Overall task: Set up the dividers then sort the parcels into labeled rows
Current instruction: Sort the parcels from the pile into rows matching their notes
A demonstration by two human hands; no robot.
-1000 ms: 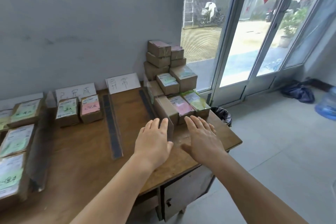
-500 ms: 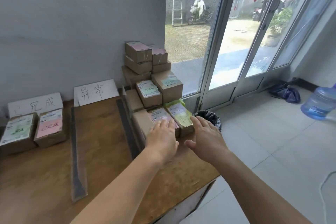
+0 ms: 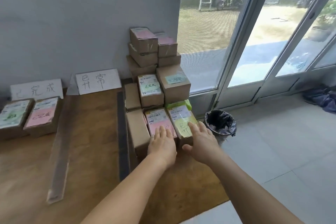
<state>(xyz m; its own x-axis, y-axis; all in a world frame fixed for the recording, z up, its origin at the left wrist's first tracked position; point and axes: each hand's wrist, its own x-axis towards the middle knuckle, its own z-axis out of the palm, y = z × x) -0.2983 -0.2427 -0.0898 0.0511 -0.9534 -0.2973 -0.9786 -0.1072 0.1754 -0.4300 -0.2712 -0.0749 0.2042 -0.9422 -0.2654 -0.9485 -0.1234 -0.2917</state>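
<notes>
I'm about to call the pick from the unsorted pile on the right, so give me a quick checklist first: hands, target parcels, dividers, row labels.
1. Left hand free: ok, fingers straight over the pink-labelled parcel, no grip yet.
2. Right hand free: ok, open at the yellow-labelled parcel.
3. Targets reachable: ok, both lie at the pile's near edge with nothing stacked on them.
4. Dividers down: ok, the dark strip and the clear strip lie on the table.
5. Row signs standing: ok, two white signs lean against the wall.
6. Which row each target belongs in: cannot tell, handwriting partly covered.
</notes>
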